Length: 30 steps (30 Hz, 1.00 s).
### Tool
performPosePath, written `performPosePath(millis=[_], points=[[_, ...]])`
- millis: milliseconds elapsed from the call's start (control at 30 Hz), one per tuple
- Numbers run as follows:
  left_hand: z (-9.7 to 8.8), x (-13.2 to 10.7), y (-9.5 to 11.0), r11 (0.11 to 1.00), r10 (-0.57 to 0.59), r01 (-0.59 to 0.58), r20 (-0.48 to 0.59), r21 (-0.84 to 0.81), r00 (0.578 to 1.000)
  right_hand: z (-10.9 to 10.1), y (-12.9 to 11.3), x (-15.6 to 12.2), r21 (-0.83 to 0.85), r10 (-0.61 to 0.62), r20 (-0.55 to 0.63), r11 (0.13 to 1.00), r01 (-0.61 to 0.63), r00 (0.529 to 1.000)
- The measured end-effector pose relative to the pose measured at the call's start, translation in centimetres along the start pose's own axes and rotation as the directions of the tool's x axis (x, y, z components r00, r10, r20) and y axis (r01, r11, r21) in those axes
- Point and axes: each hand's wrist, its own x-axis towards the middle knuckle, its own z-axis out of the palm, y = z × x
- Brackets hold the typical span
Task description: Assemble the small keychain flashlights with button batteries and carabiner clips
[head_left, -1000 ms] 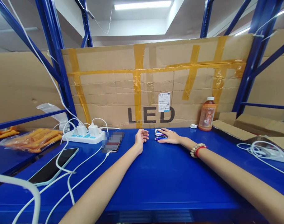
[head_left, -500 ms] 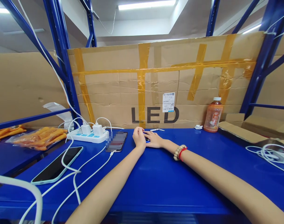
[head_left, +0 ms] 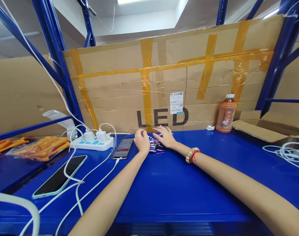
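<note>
Several slim, shiny pens (head_left: 156, 145) in silver, blue and purple lie side by side on the blue shelf, between my hands. My left hand (head_left: 141, 141) is closed around their left ends, its fingers curled and partly hidden. Just to the right, my right hand (head_left: 167, 137) is open, fingers spread above and beside the pens' right ends, with nothing in it. Beads and a red cord circle my right wrist. Behind the right fingers, another thin object is mostly hidden.
Left of my hands lie a plugged-in phone (head_left: 123, 149), a white power strip (head_left: 90, 144) with chargers, and another phone (head_left: 61, 177) under loose cables. A drink bottle (head_left: 226, 114), crumpled paper (head_left: 210, 128) and an open cardboard box (head_left: 258, 131) are on the right. Taped cardboard (head_left: 110, 95) stands behind.
My right hand has lifted and drawn back to the right, its fingers now spread. The pens between the hands have come into sight. The camera view has tilted slightly.
</note>
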Motion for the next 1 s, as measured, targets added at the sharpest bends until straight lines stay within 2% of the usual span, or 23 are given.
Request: performPosePath(millis=[67,133,233,300,433,700,867,1000], points=[[0.1,0.0,-0.2,0.998,-0.001,-0.001,0.033,0.059,0.999,-0.3,1.8,0.1,-0.033,0.130,-0.042,0.991,-0.131,0.991],[0.2,-0.3,-0.3,0.992,0.024,-0.035,0.089,0.125,0.996,-0.5,3.6,-0.1,-0.069,0.210,-0.028,0.975,-0.212,0.977],[0.6,-1.0,-0.4,0.968,0.098,-0.140,0.202,0.207,0.975,-0.7,5.5,-0.5,-0.117,0.236,0.051,0.966,-0.229,0.971],[0.8,-1.4,-0.3,0.949,0.133,-0.199,0.260,0.246,0.956,-0.8,6.0,-0.7,-0.135,0.216,0.093,0.970,-0.203,0.972],[0.7,-1.1,-0.6,0.920,0.132,-0.230,0.300,0.319,0.945,-0.6,5.5,-0.5,-0.161,0.176,0.083,0.974,-0.161,0.981],[-0.1,0.8,-1.7,0.874,0.097,-0.263,0.383,0.408,0.919,0.3,3.9,0.7,-0.204,0.178,0.072,0.966,-0.160,0.981],[-0.2,1.0,-1.9,0.854,0.031,-0.254,0.444,0.453,0.895,0.5,2.8,1.7,-0.224,0.139,0.053,0.967,-0.124,0.989],[-0.1,0.8,-1.6,0.837,0.036,-0.285,0.472,0.468,0.881,0.6,2.2,2.0,-0.227,0.106,0.041,0.969,-0.094,0.994]])
